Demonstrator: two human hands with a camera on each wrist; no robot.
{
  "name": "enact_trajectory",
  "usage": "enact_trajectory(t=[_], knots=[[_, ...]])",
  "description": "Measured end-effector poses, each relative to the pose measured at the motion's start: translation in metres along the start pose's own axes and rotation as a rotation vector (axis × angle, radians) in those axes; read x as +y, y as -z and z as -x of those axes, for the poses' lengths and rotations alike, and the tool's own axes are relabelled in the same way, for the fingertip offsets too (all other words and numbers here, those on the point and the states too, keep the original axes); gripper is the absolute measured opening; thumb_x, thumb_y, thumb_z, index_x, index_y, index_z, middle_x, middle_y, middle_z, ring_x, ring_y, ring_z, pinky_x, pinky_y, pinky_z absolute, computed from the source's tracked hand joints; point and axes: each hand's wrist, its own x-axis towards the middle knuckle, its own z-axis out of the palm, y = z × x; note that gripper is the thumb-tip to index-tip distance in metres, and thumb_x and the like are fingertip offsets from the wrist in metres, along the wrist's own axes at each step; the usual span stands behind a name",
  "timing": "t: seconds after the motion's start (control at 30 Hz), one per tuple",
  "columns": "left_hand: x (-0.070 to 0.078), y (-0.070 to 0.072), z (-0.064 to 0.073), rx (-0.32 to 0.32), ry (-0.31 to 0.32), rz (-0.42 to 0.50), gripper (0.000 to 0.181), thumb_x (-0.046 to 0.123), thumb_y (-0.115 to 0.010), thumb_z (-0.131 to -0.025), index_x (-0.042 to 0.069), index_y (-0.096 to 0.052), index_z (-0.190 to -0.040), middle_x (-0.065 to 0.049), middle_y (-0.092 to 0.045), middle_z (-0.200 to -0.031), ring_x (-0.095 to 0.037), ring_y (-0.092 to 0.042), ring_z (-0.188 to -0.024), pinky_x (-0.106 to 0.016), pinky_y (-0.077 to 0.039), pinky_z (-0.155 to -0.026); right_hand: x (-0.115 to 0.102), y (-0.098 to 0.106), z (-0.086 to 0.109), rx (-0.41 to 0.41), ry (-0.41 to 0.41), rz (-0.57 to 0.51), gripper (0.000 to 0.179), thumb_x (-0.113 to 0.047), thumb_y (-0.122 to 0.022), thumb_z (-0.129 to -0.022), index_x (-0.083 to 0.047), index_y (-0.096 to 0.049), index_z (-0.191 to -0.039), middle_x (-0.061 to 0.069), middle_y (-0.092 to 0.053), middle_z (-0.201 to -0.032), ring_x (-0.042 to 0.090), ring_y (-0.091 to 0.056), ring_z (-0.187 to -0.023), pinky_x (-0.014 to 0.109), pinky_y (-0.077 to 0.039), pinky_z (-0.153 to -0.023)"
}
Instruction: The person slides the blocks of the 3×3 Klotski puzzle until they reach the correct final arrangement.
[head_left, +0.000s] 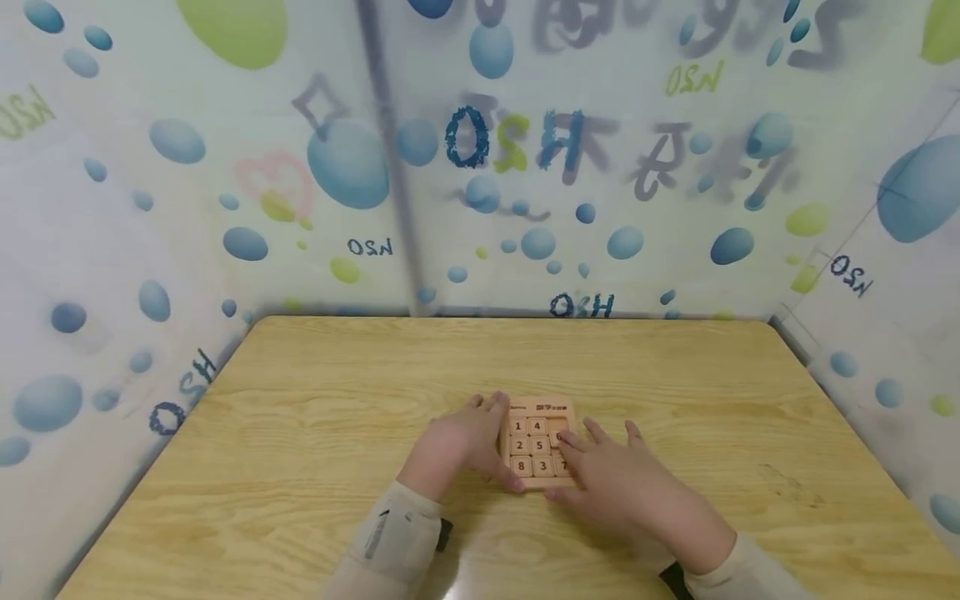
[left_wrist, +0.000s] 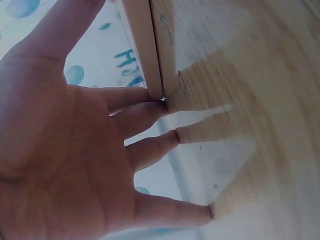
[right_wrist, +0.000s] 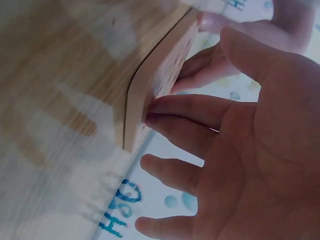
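A wooden sliding number puzzle [head_left: 543,483] lies flat on the table. Its tiles read 1, 4 in the top row, then 2, 5, with 8, 3 and a partly covered 7 at the near side. At the right, the 6 tile [head_left: 557,436] sits between the top and middle rows, a gap above it. My left hand [head_left: 468,437] holds the frame's left side, thumb at the near corner, index finger by the far one; its other fingertips touch the tabletop in the left wrist view. My right hand [head_left: 618,479] touches the 6 tile with extended index and middle fingers.
The light wood table [head_left: 337,375] extends around the puzzle on all sides. Behind it and at both sides stand pale walls [head_left: 637,167] printed with blue and green drops and lettering.
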Motion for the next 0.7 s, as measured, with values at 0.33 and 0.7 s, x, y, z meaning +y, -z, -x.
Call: enact_trajectory(t=[0.33,0.7], knots=[[0.000,0.001,0.001,0.012,0.000,-0.010,0.138,0.063,-0.097,-0.065,0.017,-0.022,-0.171,-0.006,-0.028,-0.178,-0.031,-0.025,-0.166,-0.080,-0.028,-0.122,-0.016,0.003,-0.001,-0.034,0.084,-0.076,0.078,-0.071,-0.055,-0.101,-0.019,-0.051,-0.160,-0.005,-0.040,-0.172,0.036,-0.021,-0.166,0.084,-0.009,-0.124],[0.000,-0.001,0.001,0.012,0.006,-0.002,0.139,0.064,-0.097,-0.063,0.017,-0.023,-0.171,-0.007,-0.028,-0.178,-0.031,-0.025,-0.166,-0.080,-0.027,-0.123,-0.004,0.013,-0.003,-0.049,0.036,-0.103,0.066,-0.065,-0.056,-0.103,-0.017,-0.065,-0.148,0.000,-0.061,-0.157,0.039,-0.033,-0.162,0.085,-0.008,-0.123]])
